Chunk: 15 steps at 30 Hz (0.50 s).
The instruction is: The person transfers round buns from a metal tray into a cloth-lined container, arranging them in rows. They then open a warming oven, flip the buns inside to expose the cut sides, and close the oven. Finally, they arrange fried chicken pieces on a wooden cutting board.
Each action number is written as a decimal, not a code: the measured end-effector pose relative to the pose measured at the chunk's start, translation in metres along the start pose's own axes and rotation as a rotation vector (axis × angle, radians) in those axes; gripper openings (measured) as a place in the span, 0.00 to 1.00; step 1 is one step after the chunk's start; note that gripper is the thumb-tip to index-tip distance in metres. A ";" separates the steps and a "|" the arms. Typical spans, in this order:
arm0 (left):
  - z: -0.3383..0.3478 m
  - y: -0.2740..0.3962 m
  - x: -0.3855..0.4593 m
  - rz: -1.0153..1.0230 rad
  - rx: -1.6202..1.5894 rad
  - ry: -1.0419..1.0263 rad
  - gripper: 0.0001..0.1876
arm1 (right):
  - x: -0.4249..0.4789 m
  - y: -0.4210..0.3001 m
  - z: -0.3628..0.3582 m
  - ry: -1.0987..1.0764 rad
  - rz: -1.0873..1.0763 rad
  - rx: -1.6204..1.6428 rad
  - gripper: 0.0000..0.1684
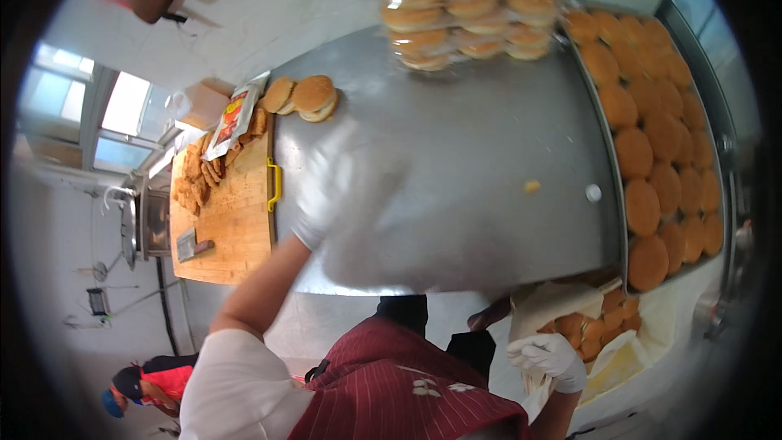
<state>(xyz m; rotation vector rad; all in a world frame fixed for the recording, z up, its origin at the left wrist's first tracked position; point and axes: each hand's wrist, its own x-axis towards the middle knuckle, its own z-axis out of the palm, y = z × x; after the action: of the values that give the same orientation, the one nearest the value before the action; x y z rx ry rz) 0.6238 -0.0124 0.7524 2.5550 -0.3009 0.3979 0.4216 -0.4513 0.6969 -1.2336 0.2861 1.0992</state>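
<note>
My left hand, in a white glove, is blurred over the left part of the metal table; whether its fingers hold anything cannot be told. Beyond it lie filled buns near a wooden cutting board. My right hand, also gloved, is below the table's near edge, its fingers curled at pale cloth or lining beside a container of buns. Its grip is unclear. At the table's far side stand stacked buns in clear plastic bags.
A metal tray of buns fills the table's right end. Fried pieces, a printed packet and a scraper lie on the board, which has a yellow handle. A white cap lies near the tray. Another person is at lower left.
</note>
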 end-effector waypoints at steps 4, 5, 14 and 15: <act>-0.064 -0.176 0.074 -0.285 0.298 0.198 0.32 | 0.125 -0.153 0.090 -0.207 -0.356 0.031 0.20; -0.074 -0.214 0.090 -0.313 0.281 0.141 0.35 | 0.172 -0.192 0.114 -0.076 -0.358 -0.200 0.20; -0.107 -0.225 0.182 -0.488 0.423 -0.718 0.52 | 0.419 -0.352 0.256 0.761 -0.382 -1.062 0.42; -0.111 -0.225 0.180 -0.484 0.415 -0.729 0.50 | 0.423 -0.352 0.262 0.751 -0.374 -1.051 0.42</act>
<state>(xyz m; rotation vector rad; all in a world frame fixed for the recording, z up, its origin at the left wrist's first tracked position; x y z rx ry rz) 0.8321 0.2106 0.7979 2.9628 0.1762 -0.7370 0.8131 0.0158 0.7107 -2.5123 -0.0002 0.3640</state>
